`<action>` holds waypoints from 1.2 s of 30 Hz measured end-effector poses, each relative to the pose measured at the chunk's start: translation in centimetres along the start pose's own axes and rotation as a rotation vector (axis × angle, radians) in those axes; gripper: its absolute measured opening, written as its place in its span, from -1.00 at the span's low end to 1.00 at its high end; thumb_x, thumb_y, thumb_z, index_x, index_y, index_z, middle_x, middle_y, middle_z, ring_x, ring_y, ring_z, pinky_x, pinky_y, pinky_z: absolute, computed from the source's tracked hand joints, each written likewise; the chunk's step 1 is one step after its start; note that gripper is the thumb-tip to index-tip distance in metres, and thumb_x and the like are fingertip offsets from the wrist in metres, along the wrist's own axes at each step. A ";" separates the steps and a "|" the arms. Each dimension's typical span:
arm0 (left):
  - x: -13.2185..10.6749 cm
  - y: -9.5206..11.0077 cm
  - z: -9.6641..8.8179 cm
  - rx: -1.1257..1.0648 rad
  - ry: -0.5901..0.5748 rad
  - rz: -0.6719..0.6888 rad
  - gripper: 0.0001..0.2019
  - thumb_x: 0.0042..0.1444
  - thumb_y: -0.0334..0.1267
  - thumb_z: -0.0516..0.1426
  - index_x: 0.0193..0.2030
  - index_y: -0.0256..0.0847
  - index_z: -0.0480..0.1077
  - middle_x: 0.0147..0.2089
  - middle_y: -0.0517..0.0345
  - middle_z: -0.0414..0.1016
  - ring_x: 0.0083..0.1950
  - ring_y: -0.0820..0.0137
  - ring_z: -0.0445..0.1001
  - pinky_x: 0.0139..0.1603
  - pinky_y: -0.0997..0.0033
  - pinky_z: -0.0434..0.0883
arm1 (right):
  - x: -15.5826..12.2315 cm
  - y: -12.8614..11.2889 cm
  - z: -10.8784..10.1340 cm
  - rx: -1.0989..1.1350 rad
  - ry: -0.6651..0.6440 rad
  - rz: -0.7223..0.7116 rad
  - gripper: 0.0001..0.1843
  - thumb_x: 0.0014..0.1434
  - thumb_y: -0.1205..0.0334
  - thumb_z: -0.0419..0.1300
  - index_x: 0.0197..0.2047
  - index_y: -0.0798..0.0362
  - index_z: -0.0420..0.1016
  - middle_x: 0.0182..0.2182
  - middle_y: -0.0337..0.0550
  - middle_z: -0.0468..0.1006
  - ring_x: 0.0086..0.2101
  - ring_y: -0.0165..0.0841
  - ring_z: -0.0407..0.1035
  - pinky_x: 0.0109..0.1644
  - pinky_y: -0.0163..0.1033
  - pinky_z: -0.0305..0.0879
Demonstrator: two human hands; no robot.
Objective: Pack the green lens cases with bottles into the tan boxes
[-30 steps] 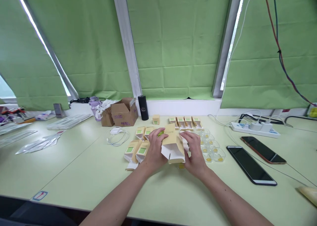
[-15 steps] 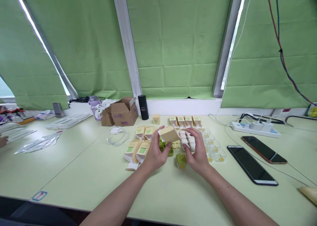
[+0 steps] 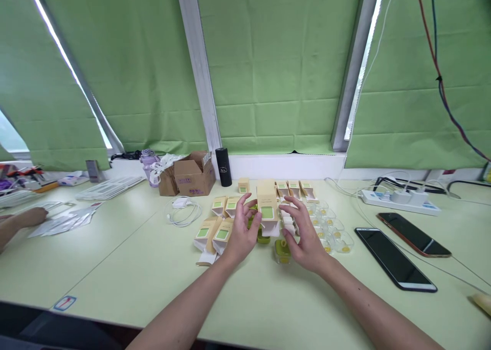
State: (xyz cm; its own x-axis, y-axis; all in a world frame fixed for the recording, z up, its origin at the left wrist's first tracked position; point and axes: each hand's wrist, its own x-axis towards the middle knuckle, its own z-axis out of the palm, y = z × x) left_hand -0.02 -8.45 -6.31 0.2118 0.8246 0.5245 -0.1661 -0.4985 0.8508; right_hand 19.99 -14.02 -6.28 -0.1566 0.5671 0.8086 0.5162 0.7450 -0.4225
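My left hand (image 3: 243, 232) has its thumb and fingertips at the left edge of a small beige cardboard box (image 3: 267, 201), raised upright with a green window facing me and a flap hanging open below. At its right side my right hand (image 3: 303, 235) is curved, fingers apart; whether a fingertip touches the box I cannot tell. Below the hands stands a small clear container with a green lid (image 3: 283, 251). Partly hidden behind my hands are green lids (image 3: 263, 237) and white rounded pieces (image 3: 288, 224). Clear containers with yellow bits (image 3: 333, 230) lie right of my right hand.
Several beige boxes (image 3: 209, 232) lie at left, more open ones (image 3: 294, 189) behind. A brown carton (image 3: 195, 175), black bottle (image 3: 223, 167), coiled white cable (image 3: 184, 212), two phones (image 3: 395, 258) and a power strip (image 3: 401, 201) surround them. Another person's hand (image 3: 32, 217) is at far left.
The box has turned from tilted to upright, its green window now facing me and its flap downward. The other person's hand has reached farther in at far left.
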 end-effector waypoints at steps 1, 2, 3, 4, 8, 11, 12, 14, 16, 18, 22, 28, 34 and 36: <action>0.0 0.0 0.0 0.015 0.002 -0.001 -0.35 0.41 0.07 0.22 0.49 0.00 0.07 0.39 -0.19 0.39 0.28 0.18 0.53 0.33 0.10 0.44 | -0.2 -0.1 0.1 0.009 -0.016 0.014 -0.32 0.35 0.42 0.09 0.46 -0.23 0.19 0.46 0.05 0.13 0.49 0.04 0.07 0.45 0.37 0.27; 0.0 0.1 0.0 0.030 0.002 0.000 -0.36 0.41 0.07 0.22 0.48 0.00 0.08 0.40 -0.19 0.37 0.24 0.21 0.55 0.32 0.11 0.44 | -0.3 -0.1 0.1 0.019 -0.029 0.025 -0.33 0.36 0.42 0.08 0.46 -0.24 0.19 0.48 0.04 0.11 0.48 0.05 0.09 0.43 0.36 0.30; -0.1 0.1 0.1 0.041 0.001 0.003 -0.37 0.41 0.07 0.22 0.48 0.01 0.09 0.42 -0.19 0.35 0.19 0.23 0.56 0.29 0.12 0.45 | -0.4 -0.2 0.2 0.030 -0.035 0.035 -0.32 0.37 0.42 0.07 0.46 -0.25 0.20 0.49 0.03 0.10 0.48 0.04 0.11 0.42 0.35 0.32; -0.1 0.1 0.1 0.049 0.000 0.006 -0.38 0.42 0.07 0.21 0.47 0.01 0.09 0.42 -0.19 0.35 0.16 0.26 0.57 0.26 0.14 0.46 | -0.5 -0.2 0.3 0.041 -0.038 0.041 -0.32 0.37 0.42 0.07 0.46 -0.26 0.21 0.49 0.02 0.09 0.46 0.04 0.14 0.41 0.33 0.34; -0.2 0.4 0.2 0.054 -0.007 -0.010 -0.43 0.43 0.07 0.20 0.43 0.02 0.11 0.44 -0.19 0.32 0.04 0.33 0.57 0.12 0.23 0.51 | -0.7 -0.1 0.4 0.083 -0.012 0.057 -0.36 0.35 0.42 0.11 0.41 -0.28 0.33 0.48 -0.02 0.14 0.42 0.04 0.23 0.38 0.29 0.40; -0.2 0.6 0.3 0.058 -0.020 -0.037 -0.44 0.43 0.09 0.19 0.42 0.02 0.12 0.46 -0.18 0.30 0.00 0.36 0.57 0.02 0.30 0.52 | -0.8 0.0 0.4 0.127 -0.002 0.087 -0.40 0.35 0.40 0.12 0.37 -0.29 0.39 0.47 -0.05 0.17 0.43 0.02 0.21 0.37 0.27 0.42; -0.3 0.6 0.3 0.063 -0.023 -0.043 -0.45 0.43 0.09 0.18 0.41 0.02 0.12 0.46 -0.18 0.29 0.00 0.36 0.57 0.00 0.32 0.52 | -0.8 0.0 0.4 0.142 -0.002 0.100 -0.41 0.36 0.39 0.11 0.36 -0.29 0.41 0.46 -0.06 0.18 0.44 0.02 0.18 0.38 0.26 0.41; -0.4 0.8 0.3 0.083 -0.027 -0.045 -0.47 0.43 0.11 0.17 0.39 0.01 0.15 0.46 -0.17 0.30 0.00 0.36 0.57 -0.04 0.35 0.51 | -0.8 -0.1 0.3 0.175 0.005 0.123 -0.45 0.38 0.37 0.11 0.34 -0.30 0.44 0.45 -0.07 0.19 0.46 0.00 0.13 0.38 0.25 0.42; -0.6 1.0 0.3 0.123 -0.038 -0.048 -0.48 0.44 0.11 0.16 0.38 -0.02 0.17 0.42 -0.16 0.34 -0.04 0.36 0.57 -0.11 0.38 0.50 | -0.7 -0.2 0.3 0.219 0.020 0.144 -0.51 0.41 0.33 0.10 0.31 -0.28 0.48 0.42 -0.05 0.21 0.46 -0.02 0.12 0.36 0.20 0.44; -0.8 1.3 0.2 0.166 -0.076 -0.059 -0.49 0.46 0.10 0.13 0.40 -0.04 0.18 0.38 -0.14 0.39 -0.07 0.37 0.56 -0.15 0.40 0.49 | -0.7 -0.1 0.3 0.273 0.037 0.176 -0.58 0.44 0.27 0.11 0.28 -0.26 0.51 0.38 -0.02 0.21 0.43 -0.03 0.15 0.34 0.16 0.46; -1.1 1.8 0.0 0.223 -0.138 0.025 -0.56 0.50 0.01 0.10 0.41 -0.01 0.20 0.47 -0.10 0.27 0.11 0.29 0.53 0.08 0.27 0.52 | -0.8 0.2 0.2 0.385 0.066 0.271 -0.66 0.47 0.15 0.16 0.24 -0.25 0.55 0.34 -0.02 0.19 0.23 -0.10 0.40 0.31 0.13 0.48; -1.2 1.7 -0.3 0.296 -0.216 0.141 -0.63 0.44 -0.14 0.17 0.34 0.01 0.33 0.56 -0.08 0.06 0.23 0.20 0.51 0.32 0.07 0.47 | -0.9 0.6 0.3 0.524 0.100 0.345 -0.68 0.44 0.07 0.22 0.22 -0.25 0.56 0.31 -0.04 0.18 -0.07 -0.27 0.54 0.12 0.04 0.59; -1.2 1.6 -0.3 0.353 -0.218 0.142 -0.58 0.38 -0.22 0.22 0.35 0.03 0.36 0.57 -0.07 0.06 0.37 0.10 0.43 0.39 0.00 0.43 | -1.1 0.8 0.5 0.549 0.071 0.359 -0.65 0.42 0.14 0.22 0.23 -0.28 0.56 0.33 -0.05 0.17 -0.05 -0.26 0.55 0.11 0.04 0.59; -1.3 1.6 -0.2 0.356 -0.203 0.131 -0.58 0.37 -0.23 0.23 0.33 0.04 0.37 0.57 -0.07 0.08 0.35 0.11 0.45 0.36 0.01 0.46 | -1.1 0.8 0.5 0.548 0.071 0.358 -0.64 0.41 0.15 0.23 0.24 -0.27 0.55 0.33 -0.05 0.17 -0.04 -0.26 0.55 0.12 0.04 0.59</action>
State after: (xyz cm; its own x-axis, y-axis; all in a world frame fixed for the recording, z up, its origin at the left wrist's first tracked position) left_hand -0.77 -10.28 -5.58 0.4024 0.6968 0.5937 0.1309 -0.6857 0.7160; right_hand 20.15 -13.85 -7.77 0.0112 0.8027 0.5963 0.0200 0.5961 -0.8027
